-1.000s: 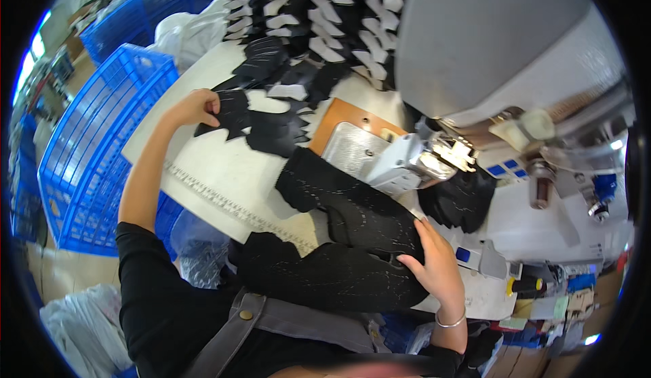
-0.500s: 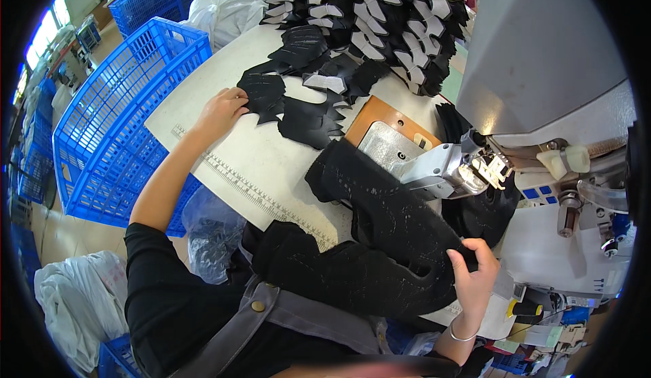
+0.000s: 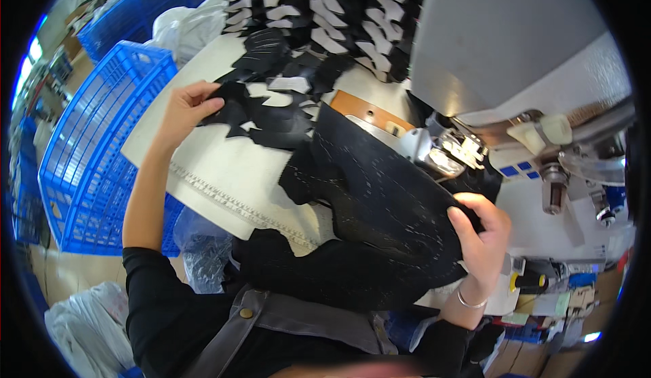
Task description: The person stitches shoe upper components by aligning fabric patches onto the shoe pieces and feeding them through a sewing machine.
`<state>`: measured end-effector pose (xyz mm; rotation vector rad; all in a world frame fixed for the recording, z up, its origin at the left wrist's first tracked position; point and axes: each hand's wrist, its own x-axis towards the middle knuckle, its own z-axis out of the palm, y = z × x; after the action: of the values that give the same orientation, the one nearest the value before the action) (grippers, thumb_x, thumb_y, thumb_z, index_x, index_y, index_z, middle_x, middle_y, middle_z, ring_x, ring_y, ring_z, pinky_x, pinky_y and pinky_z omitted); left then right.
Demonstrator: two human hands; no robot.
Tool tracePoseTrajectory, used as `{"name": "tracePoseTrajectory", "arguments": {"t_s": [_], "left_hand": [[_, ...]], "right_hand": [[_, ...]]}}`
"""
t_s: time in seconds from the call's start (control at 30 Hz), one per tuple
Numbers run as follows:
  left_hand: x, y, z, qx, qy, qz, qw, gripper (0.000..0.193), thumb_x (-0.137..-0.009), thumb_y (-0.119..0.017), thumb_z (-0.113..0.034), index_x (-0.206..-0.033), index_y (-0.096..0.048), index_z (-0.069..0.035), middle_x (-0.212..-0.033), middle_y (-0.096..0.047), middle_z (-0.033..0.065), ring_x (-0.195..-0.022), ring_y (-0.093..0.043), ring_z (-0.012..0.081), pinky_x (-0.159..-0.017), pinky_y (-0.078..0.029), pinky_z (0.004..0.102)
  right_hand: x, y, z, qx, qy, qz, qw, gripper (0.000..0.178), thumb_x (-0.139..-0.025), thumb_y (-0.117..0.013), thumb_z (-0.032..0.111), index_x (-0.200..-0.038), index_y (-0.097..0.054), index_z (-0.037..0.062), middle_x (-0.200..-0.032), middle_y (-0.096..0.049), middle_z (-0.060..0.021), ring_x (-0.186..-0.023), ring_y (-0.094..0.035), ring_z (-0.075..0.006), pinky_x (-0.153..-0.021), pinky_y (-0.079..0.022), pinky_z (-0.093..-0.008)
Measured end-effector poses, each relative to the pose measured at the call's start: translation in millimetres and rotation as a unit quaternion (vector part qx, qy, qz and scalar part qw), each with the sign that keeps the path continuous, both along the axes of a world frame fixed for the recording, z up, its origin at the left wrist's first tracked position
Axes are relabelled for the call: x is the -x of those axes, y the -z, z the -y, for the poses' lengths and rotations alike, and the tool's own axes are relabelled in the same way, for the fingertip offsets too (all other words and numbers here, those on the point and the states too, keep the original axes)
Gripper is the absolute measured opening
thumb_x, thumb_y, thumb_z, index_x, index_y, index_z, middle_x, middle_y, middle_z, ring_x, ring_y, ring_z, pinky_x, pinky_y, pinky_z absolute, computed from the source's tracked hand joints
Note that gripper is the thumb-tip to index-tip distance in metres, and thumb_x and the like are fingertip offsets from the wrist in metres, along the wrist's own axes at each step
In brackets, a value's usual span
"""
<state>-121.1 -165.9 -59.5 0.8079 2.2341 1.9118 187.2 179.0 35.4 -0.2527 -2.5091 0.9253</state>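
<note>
My left hand [image 3: 188, 112] pinches the edge of a small black cut piece [image 3: 234, 106] among other dark pieces on the pale table. My right hand [image 3: 483, 239] grips the right edge of a large black fabric piece [image 3: 380, 181], thumb on top. White stitch lines run across that fabric, and it spreads from the table toward my lap. Just beyond it is the sewing machine's metal arm end [image 3: 434, 150], beside an orange-brown plate [image 3: 373, 113]. The fabric hides part of the machine bed.
Rows of black pieces with light grey patches [image 3: 325, 18] lie at the table's far side. A blue plastic crate [image 3: 102, 154] stands to the left, near white bags [image 3: 91, 327]. The grey machine head [image 3: 508, 45] looms at the upper right. A ruler strip [image 3: 237, 205] runs along the table's near edge.
My left hand has lifted the small black piece's edge, with the thumb now over it. My right hand has raised and spread the large fabric. The whole view has shifted slightly.
</note>
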Motion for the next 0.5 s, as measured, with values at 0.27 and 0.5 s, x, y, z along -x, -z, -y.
{"name": "tracePoseTrajectory", "arguments": {"t_s": [0.27,0.5], "left_hand": [[-102.5,-80.2,-139.5,-0.003,0.256,-0.347,0.902,0.017,-0.077,-0.075,-0.011,-0.083,-0.063,-0.001,-0.104,-0.064,0.0114,-0.09,-0.061,0.0217,-0.082,-0.046,0.0326],[-113.0,-71.8,-171.6,0.006,0.297,-0.25,0.922,0.026,-0.078,-0.077,-0.012,-0.1,-0.066,-0.004,-0.079,-0.064,0.0042,-0.069,-0.06,0.0173,-0.066,-0.047,0.0291]], "right_hand": [[15.6,13.8,20.3,0.097,-0.063,-0.02,0.993,0.014,-0.086,-0.067,0.008,-0.097,-0.067,-0.0013,-0.078,-0.068,-0.0106,-0.065,-0.062,-0.014,-0.063,-0.047,-0.0247],[14.1,14.9,13.8,0.092,-0.06,-0.017,0.994,0.013,-0.086,-0.065,0.007,-0.097,-0.067,-0.0016,-0.08,-0.068,-0.0128,-0.068,-0.065,-0.016,-0.065,-0.048,-0.0258]]}}
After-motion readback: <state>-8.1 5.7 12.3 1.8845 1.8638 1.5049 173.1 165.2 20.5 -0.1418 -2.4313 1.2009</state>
